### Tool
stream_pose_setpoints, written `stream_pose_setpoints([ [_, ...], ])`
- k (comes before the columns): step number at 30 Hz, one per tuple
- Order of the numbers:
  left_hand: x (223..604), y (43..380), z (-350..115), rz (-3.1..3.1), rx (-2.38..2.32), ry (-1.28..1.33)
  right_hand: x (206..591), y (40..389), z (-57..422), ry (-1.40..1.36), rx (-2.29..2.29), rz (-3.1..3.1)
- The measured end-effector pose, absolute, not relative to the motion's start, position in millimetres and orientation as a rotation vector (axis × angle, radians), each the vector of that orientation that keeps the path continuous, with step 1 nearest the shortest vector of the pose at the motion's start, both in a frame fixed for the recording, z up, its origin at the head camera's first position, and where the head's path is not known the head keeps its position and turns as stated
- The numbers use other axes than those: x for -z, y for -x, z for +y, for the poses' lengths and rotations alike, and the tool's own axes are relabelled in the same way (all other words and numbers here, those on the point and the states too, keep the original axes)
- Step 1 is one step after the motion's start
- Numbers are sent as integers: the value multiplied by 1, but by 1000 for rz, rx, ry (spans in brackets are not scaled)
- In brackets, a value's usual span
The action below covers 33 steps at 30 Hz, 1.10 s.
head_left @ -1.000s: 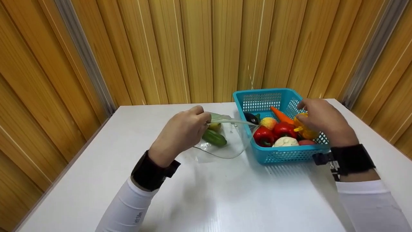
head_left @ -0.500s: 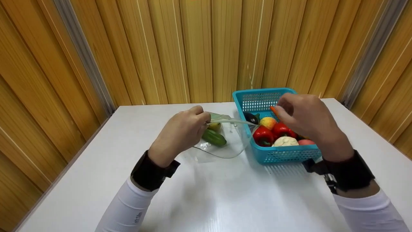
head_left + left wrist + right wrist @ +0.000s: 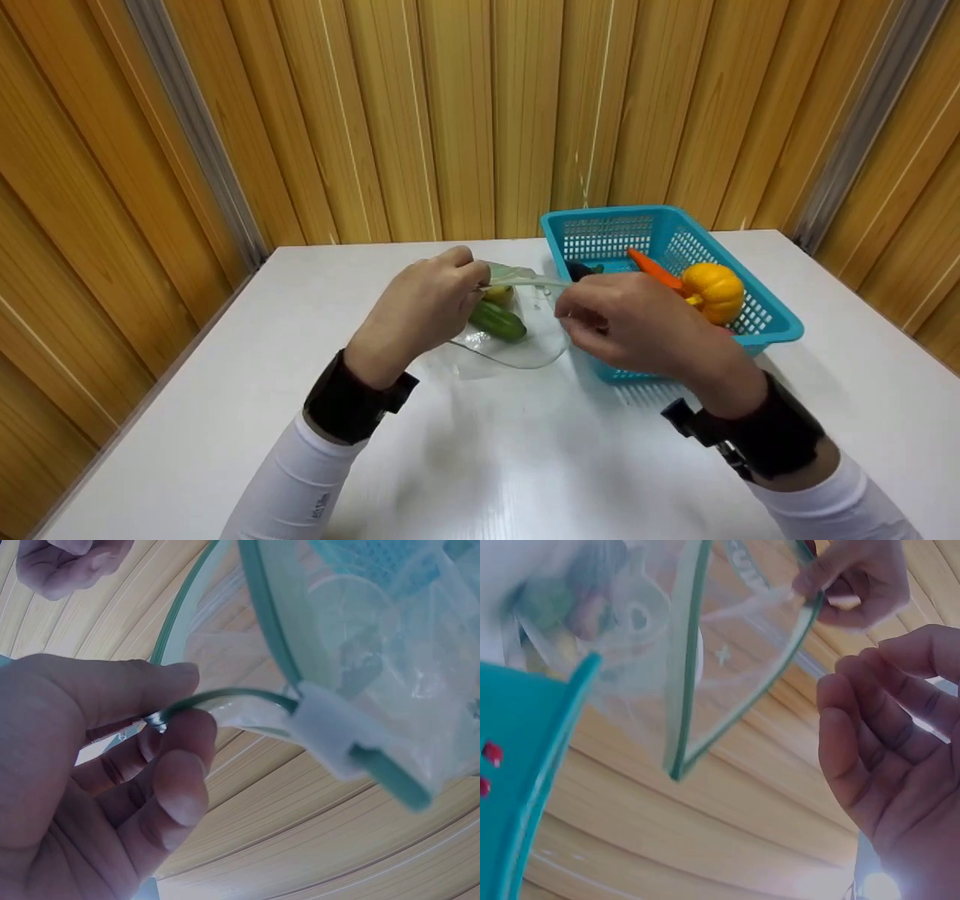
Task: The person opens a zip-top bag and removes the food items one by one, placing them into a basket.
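My left hand [image 3: 427, 304] pinches the mouth of a clear zip bag [image 3: 540, 341] between thumb and fingertips. Green zip strips and a white slider [image 3: 326, 731] show up close in the left wrist view. Through the film I see a cucumber [image 3: 497, 321] and a yellowish-green item [image 3: 501, 295], partly covered by the hand. My right hand [image 3: 637, 322] hovers at the bag's right side, in front of the basket; its fingers are loosely bent with nothing between them, as the right wrist view [image 3: 900, 735] shows. It looks apart from the bag's edge there.
A turquoise basket [image 3: 776, 326] stands to the right, holding a carrot [image 3: 652, 268], a small orange pumpkin [image 3: 714, 292] and a dark eggplant [image 3: 579, 271]. My right hand hides its other contents. The white table [image 3: 225, 375] ends at a wood-panelled wall [image 3: 465, 120].
My right hand has moved left from above the pumpkin, across the basket, to the bag's right side, now covering the red peppers and cauliflower. The left hand and bag have stayed still.
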<state>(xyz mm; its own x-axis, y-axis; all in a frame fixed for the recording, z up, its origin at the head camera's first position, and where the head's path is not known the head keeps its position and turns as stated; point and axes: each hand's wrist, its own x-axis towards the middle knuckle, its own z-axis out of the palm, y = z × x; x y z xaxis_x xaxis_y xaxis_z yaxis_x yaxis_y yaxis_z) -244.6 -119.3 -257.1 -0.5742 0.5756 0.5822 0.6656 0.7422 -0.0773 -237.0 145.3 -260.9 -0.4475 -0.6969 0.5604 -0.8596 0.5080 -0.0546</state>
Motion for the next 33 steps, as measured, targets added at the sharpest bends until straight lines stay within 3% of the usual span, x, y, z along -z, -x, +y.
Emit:
stream_pose_setpoints([
  [9,259,244,-121,-2340,191,913,279,248,102,-1328,-341,-2486],
  [17,258,244,-120,-2327,186,930,298,287,72,-1243,-269,-2727],
  [33,252,240,-126,-2416,254,1053,334,334,49,-1035,-180,-3059],
])
